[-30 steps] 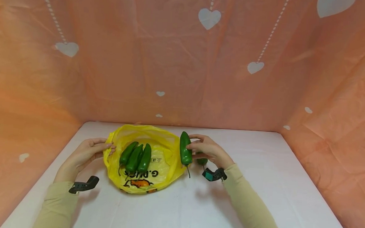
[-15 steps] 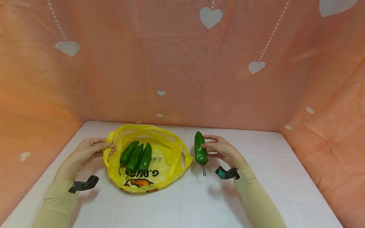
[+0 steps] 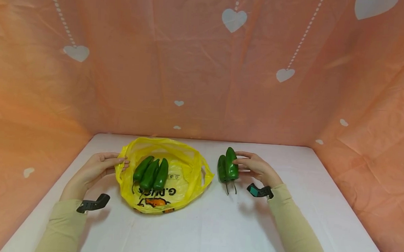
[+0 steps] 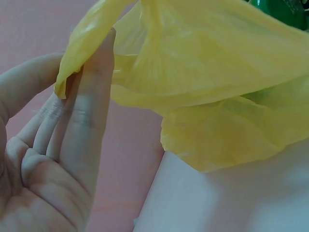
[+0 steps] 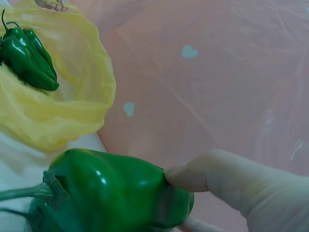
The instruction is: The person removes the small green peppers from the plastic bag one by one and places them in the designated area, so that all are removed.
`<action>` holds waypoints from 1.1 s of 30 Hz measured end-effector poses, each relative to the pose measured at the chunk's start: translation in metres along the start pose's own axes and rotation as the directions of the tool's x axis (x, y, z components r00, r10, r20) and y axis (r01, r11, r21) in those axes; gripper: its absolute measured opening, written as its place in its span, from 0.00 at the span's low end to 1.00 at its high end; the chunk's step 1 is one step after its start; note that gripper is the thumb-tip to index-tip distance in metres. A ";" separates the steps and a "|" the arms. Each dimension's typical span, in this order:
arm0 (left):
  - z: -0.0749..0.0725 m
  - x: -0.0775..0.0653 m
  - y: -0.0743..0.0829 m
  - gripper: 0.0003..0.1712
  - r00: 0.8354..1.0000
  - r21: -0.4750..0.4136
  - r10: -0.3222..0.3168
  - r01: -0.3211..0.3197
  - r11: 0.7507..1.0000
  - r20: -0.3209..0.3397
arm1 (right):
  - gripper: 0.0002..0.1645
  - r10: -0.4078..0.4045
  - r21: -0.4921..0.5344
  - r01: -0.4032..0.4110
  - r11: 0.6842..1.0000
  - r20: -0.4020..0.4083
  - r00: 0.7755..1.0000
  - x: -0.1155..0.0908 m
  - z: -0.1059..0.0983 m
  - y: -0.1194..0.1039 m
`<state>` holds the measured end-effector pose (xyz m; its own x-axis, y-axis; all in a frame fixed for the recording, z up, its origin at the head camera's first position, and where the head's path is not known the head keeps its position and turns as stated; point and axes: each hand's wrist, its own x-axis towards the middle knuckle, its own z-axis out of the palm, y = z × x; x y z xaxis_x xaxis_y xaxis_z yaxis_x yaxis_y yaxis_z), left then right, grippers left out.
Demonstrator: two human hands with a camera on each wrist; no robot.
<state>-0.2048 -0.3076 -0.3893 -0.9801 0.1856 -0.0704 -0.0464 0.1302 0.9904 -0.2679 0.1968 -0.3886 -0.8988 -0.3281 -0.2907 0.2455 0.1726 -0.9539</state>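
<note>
My left hand [image 3: 97, 170] pinches the left rim of a yellow plastic bag [image 3: 190, 178] between thumb and fingers, as the left wrist view also shows. The bag lies with its mouth spread, and 3 green peppers [image 3: 149, 175] rest side by side inside it. Right of the bag, my right hand [image 3: 256, 167] grips another green pepper [image 3: 232, 166] from its right side, tip up and stem down. Close against its left is one more green pepper [image 3: 221, 169], partly hidden. In the right wrist view my thumb [image 5: 193, 175] presses on the held pepper near its tip.
The white tabletop [image 3: 168, 238] spreads around the bag. Orange cloth [image 3: 204, 76] with pale hearts encloses the back and both sides. The bag's right handle loop [image 3: 207, 177] sticks out toward the peppers. Each wrist carries a black camera mount [image 3: 93, 204].
My right hand has moved right, away from the bag, with the pepper in its grip. The second pepper now shows left of it. The bag's right handle has come into view; my left hand stays put.
</note>
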 end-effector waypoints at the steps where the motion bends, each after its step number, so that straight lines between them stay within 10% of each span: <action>1: 0.000 0.000 0.000 0.27 1.000 -0.004 0.001 -0.001 1.000 0.001 | 0.36 0.001 -0.004 -0.001 1.000 0.000 1.000 0.000 -0.002 0.000; 33: -0.001 -0.002 0.001 0.28 0.999 0.026 -0.023 0.024 0.999 -0.034 | 0.33 0.060 0.017 -0.061 0.998 0.011 0.998 0.013 -0.024 0.020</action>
<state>-0.2035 -0.3087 -0.3884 -0.9847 0.1497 -0.0889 -0.0646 0.1601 0.9850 -0.2833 0.2183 -0.4100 -0.8783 -0.3273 -0.3486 0.3058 0.1761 -0.9357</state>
